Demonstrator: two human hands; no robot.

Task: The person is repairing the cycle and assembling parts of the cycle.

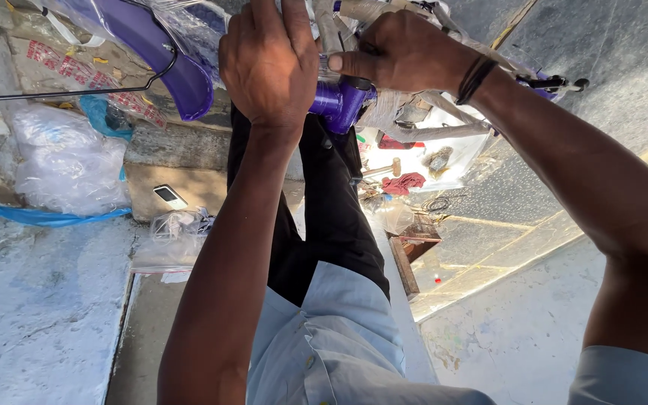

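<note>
Purple plastic-wrapped bicycle frame tube (339, 101) is gripped by closed left hand (270, 64) & right hand (403, 52), both on it; purple mudguard (163, 52) lies beside left hand.

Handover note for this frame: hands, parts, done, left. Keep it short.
Left hand: back toward the camera, pressed over the purple frame tube; whether the fingers are closed on it cannot be seen.
Right hand: wrapped around the plastic-wrapped frame bars just above the purple tube, thumb across it; black bands on the wrist.
Nearby: purple mudguard with its wire stay, wrapped in plastic, left of the hands. Hammer and red rag lie on the ground below.
Done: frame held in both hands.
Left: plastic wrap is on the frame; the mudguard appears unattached.
</note>
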